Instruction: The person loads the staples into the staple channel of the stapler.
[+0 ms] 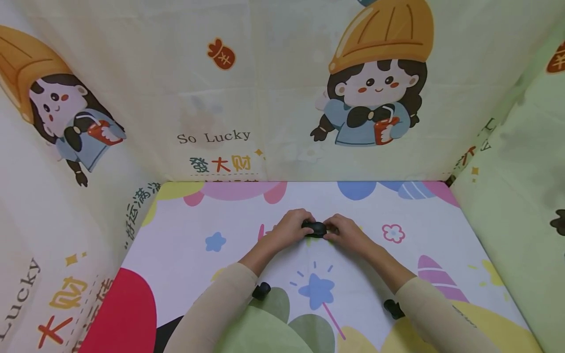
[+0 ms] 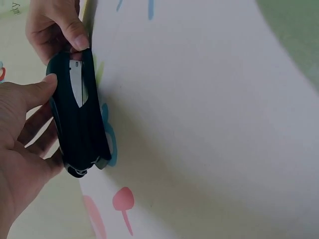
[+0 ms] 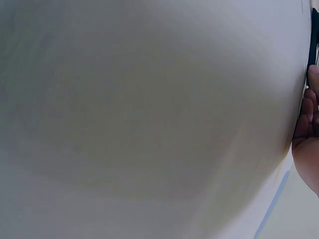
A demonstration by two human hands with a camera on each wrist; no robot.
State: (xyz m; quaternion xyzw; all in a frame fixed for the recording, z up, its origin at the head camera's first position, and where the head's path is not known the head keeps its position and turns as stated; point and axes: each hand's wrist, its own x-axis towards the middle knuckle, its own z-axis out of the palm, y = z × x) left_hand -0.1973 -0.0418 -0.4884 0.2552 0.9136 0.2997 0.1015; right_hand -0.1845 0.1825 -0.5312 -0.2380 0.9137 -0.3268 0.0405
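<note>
A black stapler (image 1: 316, 229) with a silver metal piece in its side (image 2: 76, 82) is between the two hands, over the far middle part of the table. My left hand (image 1: 291, 228) grips its left part, the thumb on the near side and the fingers behind. At the opposite end, my right hand (image 1: 346, 231) pinches the stapler's tip between thumb and curled fingers. In the right wrist view only the edge of the right hand (image 3: 306, 134) and a sliver of the dark stapler (image 3: 312, 47) show.
A white tablecloth with printed shapes (image 1: 247, 211) covers the table. Cloth walls with cartoon prints (image 1: 282, 98) stand behind and at both sides. Dark wrist-camera parts (image 1: 262, 291) sit by each sleeve. A black patch (image 1: 166, 333) shows at the near left.
</note>
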